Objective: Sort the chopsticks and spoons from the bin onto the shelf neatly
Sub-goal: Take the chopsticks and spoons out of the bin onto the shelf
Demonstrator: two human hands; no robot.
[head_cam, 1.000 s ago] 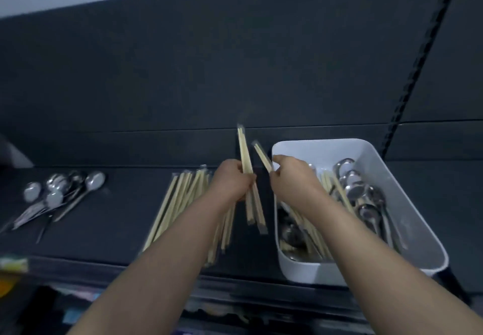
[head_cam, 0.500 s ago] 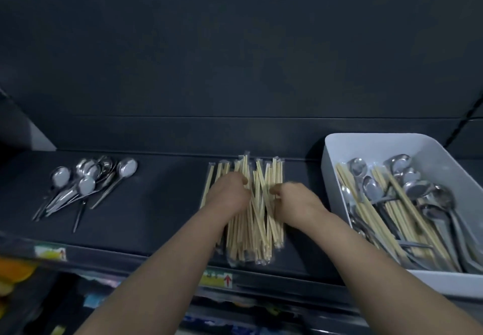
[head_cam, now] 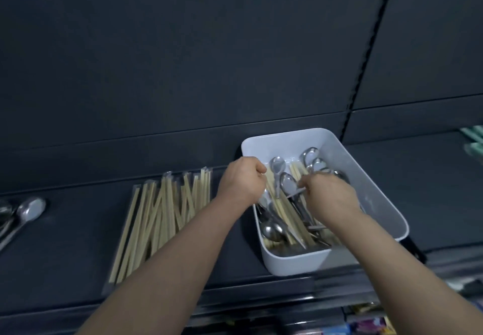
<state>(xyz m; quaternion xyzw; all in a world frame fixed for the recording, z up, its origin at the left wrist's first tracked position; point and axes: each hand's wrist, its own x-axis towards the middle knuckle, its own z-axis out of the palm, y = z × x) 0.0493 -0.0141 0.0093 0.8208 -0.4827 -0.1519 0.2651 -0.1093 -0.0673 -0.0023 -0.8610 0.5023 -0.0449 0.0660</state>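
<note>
Two dark surfaces fill most of the view: the grey back panel (head_cam: 183, 60) above and the shelf (head_cam: 78, 243) running across below it. Both bare forearms reach forward from the bottom edge towards the white bin (head_cam: 379, 196), which stands on the shelf right of centre, its long side angled away from the viewer. Left of the bin, just beside it but apart, a loose pile of wrapped chopsticks (head_cam: 162, 217) lies on the shelf, roughly lengthwise front to back, some crossing one another. The left hand (head_cam: 241, 180) is at the bin's left rim, its fingers curled into a fist over the ends of the pale sticks there; whether it grips any of them is hidden by the knuckles. The right hand (head_cam: 329, 194) is inside the bin, fingers bent down among the contents, with the fingertips (head_cam: 303, 183) touching sticks and a spoon handle; I cannot tell whether they pinch anything. Inside the bin, unsorted chopsticks (head_cam: 287, 211) lie mixed with steel spoons (head_cam: 273, 230), bowls pointing different ways. At the far left edge of the shelf, well apart from the pile, sorted spoons (head_cam: 28, 210) lie together, partly cut off by the frame. Something pale green (head_cam: 474, 138) shows at the right edge, too blurred to name.
</note>
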